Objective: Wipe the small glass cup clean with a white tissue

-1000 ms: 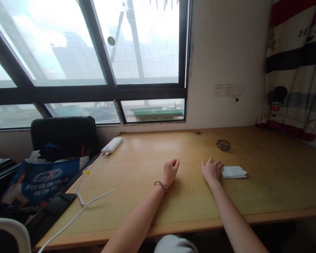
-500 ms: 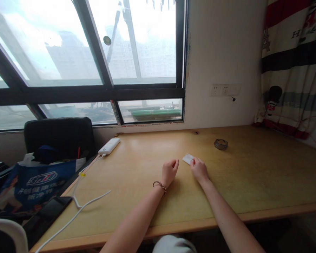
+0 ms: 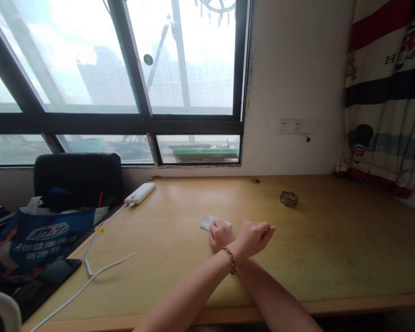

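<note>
My forearms are crossed over the table, the left one lying above the right. My right hand has reached to the left side and presses on a folded white tissue, fingers curled on it; part of the tissue is hidden under the hand. My left hand, with a braided bracelet on its wrist, is closed in a fist to the right of it. Nothing shows in that fist. Beyond it on the tabletop sits a dark, ring-shaped openwork thing.
A white power bank lies by the table's left edge, with a white cable trailing toward me. A dark flat device, a blue bag and a black chair stand beyond that edge. A window, wall sockets and a curtain are behind.
My arms have crossed: the right hand moved left with the tissue, while the left fist passed over it to the right. The view has shifted slightly.
</note>
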`<state>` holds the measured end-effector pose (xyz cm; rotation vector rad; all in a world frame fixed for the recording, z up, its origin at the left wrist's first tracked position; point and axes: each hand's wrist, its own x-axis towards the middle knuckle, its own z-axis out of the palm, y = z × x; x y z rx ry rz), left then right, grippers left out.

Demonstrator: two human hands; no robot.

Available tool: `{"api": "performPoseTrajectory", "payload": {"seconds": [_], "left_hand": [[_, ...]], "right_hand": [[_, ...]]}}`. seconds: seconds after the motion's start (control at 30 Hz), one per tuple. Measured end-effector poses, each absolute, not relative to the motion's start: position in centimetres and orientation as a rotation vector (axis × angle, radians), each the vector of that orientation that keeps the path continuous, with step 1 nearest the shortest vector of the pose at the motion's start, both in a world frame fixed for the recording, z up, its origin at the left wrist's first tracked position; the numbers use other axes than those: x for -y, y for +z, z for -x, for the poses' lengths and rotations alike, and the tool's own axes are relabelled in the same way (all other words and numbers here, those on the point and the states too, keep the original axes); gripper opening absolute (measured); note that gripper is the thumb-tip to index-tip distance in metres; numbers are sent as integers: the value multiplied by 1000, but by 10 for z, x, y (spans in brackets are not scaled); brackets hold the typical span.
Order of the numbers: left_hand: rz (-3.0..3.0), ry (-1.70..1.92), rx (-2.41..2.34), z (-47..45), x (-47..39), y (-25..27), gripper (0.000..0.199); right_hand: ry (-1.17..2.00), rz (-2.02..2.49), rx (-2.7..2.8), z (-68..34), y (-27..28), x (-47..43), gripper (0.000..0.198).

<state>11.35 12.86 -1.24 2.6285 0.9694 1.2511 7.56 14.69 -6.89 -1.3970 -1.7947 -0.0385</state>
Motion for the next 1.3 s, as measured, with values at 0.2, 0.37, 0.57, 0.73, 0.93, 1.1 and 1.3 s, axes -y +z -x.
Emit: {"api": "performPoseTrajectory", "payload": {"seconds": [0.2, 0.37, 0.57, 0.73, 0.93, 1.1, 1.3], "left_hand": [[-2641, 1028, -1008, -216, -180, 0, 33], [-2603, 797, -1088, -274, -214, -17, 28], [-2512, 604, -1244, -294, -243, -44, 56], [-2550, 598, -1203, -290, -258, -54, 50], [-2632, 610, -1256, -276, -259, -56, 30], [-2675, 691, -1221, -242, -263, -45, 18], [-2557, 1107, -1356, -137, -276, -5, 18]], "right_hand": [[-12, 1029, 2400, -46, -66, -149, 16], [29, 950, 2450, -52, -67, -147, 18], [61, 1022, 2450, -62, -66, -155, 18], [45, 1016, 2451, -61, -67, -155, 17], [-1, 1024, 2427, -64, -69, -154, 17], [-14, 1008, 2407, -67, -65, -154, 14], [28, 961, 2449, -72, -61, -159, 14]]}}
